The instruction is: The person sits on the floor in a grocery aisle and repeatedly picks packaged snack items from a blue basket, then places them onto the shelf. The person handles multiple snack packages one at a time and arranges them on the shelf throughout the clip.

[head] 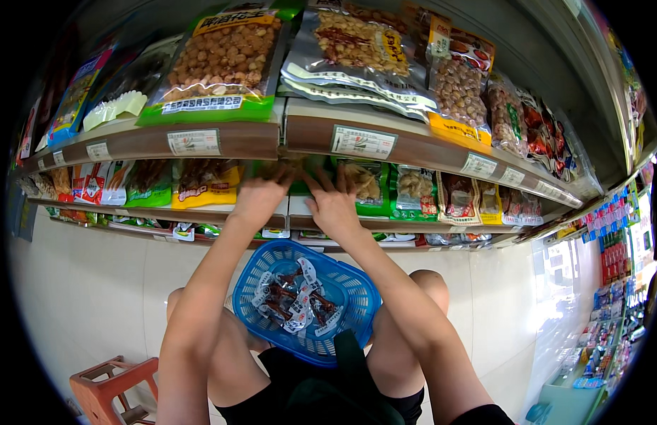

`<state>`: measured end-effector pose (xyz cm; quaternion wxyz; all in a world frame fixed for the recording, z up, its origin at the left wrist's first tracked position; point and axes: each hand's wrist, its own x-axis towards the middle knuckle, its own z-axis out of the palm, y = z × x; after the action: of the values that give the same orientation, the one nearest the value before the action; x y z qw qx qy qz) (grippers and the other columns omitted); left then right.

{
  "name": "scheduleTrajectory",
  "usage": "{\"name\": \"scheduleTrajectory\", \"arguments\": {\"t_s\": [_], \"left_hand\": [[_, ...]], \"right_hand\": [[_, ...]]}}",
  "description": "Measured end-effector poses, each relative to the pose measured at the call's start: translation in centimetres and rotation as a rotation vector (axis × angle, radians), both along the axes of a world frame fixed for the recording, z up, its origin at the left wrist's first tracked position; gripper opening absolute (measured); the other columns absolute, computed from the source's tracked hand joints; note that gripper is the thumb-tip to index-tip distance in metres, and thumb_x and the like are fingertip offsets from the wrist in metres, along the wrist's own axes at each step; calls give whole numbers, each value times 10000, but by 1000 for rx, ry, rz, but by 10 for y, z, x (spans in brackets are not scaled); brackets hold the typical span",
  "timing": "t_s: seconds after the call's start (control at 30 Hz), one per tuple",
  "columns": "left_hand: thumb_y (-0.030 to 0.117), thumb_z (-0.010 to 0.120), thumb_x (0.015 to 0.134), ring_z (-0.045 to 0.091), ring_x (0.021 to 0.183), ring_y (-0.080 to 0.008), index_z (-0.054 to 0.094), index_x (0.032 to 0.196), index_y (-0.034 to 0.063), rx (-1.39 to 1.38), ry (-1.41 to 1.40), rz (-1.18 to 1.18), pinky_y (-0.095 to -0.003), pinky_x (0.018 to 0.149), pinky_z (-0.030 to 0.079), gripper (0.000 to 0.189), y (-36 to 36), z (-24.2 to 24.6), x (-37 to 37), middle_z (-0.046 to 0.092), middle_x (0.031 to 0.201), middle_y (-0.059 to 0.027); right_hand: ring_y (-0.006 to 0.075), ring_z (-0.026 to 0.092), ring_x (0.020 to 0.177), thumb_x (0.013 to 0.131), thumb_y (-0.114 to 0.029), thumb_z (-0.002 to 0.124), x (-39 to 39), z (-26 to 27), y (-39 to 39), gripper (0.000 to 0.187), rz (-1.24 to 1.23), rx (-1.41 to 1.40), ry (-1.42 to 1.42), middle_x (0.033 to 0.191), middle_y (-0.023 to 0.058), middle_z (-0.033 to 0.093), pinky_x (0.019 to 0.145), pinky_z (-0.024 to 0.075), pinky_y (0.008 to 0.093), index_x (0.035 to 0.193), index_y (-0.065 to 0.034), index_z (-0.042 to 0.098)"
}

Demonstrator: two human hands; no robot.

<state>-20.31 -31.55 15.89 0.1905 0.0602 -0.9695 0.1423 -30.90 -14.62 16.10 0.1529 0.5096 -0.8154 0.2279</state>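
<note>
Both my hands reach onto a lower shelf of packaged snacks. My left hand (259,199) is over a green packet (296,187), its fingertips blurred and partly hidden beneath the upper shelf. Spread fingers of my right hand (333,207) rest at the same row, against a green-edged bag of pale dried food (366,183). To the left of my left hand lies a yellow packet of brown food (207,183). Below my forearms, a blue plastic basket (360,276) sits between my knees. Several clear packets of dark brown meat snacks (294,297) lie inside it.
The upper shelf edge (317,133), with price tags, overhangs my fingers. It bears large peanut bags (222,58). Another shelf with packets (402,237) runs lower down. A red-brown plastic stool (108,388) stands at the lower left on the tiled floor (94,287).
</note>
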Motion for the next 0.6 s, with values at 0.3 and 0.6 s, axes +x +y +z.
{"name": "scheduleTrajectory", "arguments": {"t_s": [0.3, 0.6], "left_hand": [[-17, 606, 725, 641, 1028, -320, 598, 1269, 170, 137, 85, 176, -425, 844, 553, 576, 8, 1, -9, 573, 1339, -86], [194, 554, 866, 177, 1461, -329, 477, 1370, 53, 566, -152, 22, -540, 1183, 128, 529, 31, -14, -43, 305, 1552, -121]], "right_hand": [[515, 316, 1347, 798, -343, 718, -19, 17, 34, 688, -391, 193, -2, 1467, 264, 367, 1031, 305, 633, 1414, -201, 445], [585, 524, 1106, 819, -487, 671, -37, 7, 57, 688, -383, 170, -57, 1287, 467, 429, 885, 510, 512, 1378, -128, 494]]}}
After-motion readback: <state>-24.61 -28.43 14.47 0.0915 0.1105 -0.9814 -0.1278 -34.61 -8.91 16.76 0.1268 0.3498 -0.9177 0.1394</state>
